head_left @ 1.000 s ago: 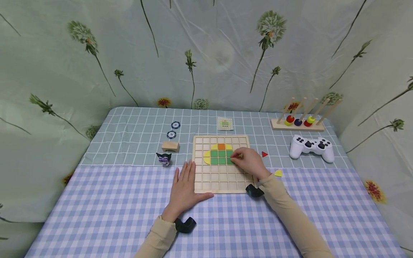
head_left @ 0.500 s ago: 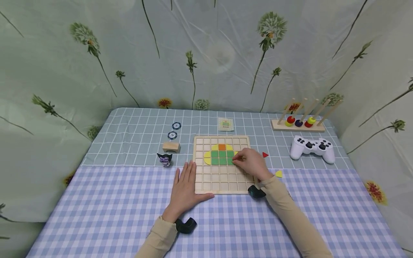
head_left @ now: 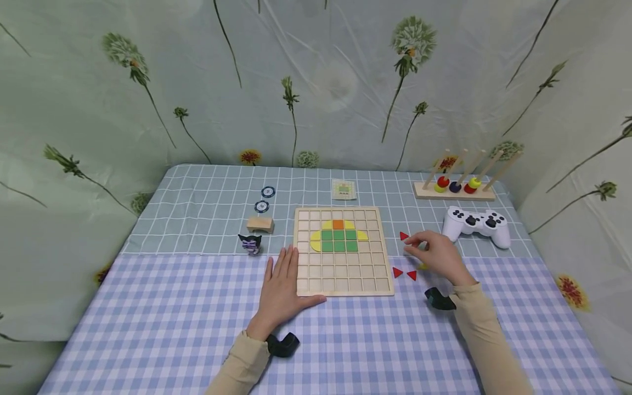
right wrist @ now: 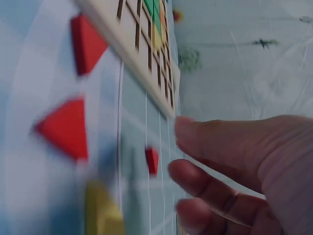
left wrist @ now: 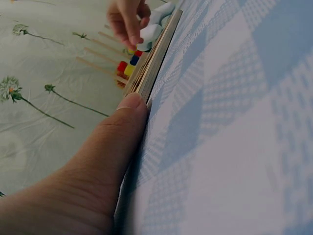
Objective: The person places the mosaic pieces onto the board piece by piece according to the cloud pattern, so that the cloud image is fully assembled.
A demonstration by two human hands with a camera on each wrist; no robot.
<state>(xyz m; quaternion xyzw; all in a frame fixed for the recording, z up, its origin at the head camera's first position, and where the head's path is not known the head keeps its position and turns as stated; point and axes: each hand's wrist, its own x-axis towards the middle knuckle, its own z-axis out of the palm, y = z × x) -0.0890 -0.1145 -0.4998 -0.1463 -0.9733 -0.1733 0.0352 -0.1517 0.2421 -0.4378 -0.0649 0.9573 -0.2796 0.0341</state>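
Observation:
A wooden grid board (head_left: 340,271) carries green squares (head_left: 339,241), an orange square (head_left: 338,224) and several yellow rounded pieces, one of them (head_left: 362,235) at the right end. My left hand (head_left: 281,285) rests with straight fingers along the board's left edge, its thumb (left wrist: 112,142) against the front edge. Right of the board, my right hand (head_left: 439,257) hovers over the cloth; in the right wrist view a gap shows between thumb and fingers, with nothing held. Below it lie a yellow piece (right wrist: 102,210) and three red triangles, the farthest (head_left: 404,236) beside its fingertips.
A white game controller (head_left: 476,226) and a pegged bead stand (head_left: 454,192) are at the back right. Behind the board lies a pattern card (head_left: 343,190). Two chips (head_left: 268,192), a wooden arch block (head_left: 260,224) and a small dark figurine (head_left: 250,244) sit to the left.
My right hand has left the board and moved right, uncovering the yellow piece at the pattern's right end. Two red triangles formerly behind the arm now show. My left hand stays put.

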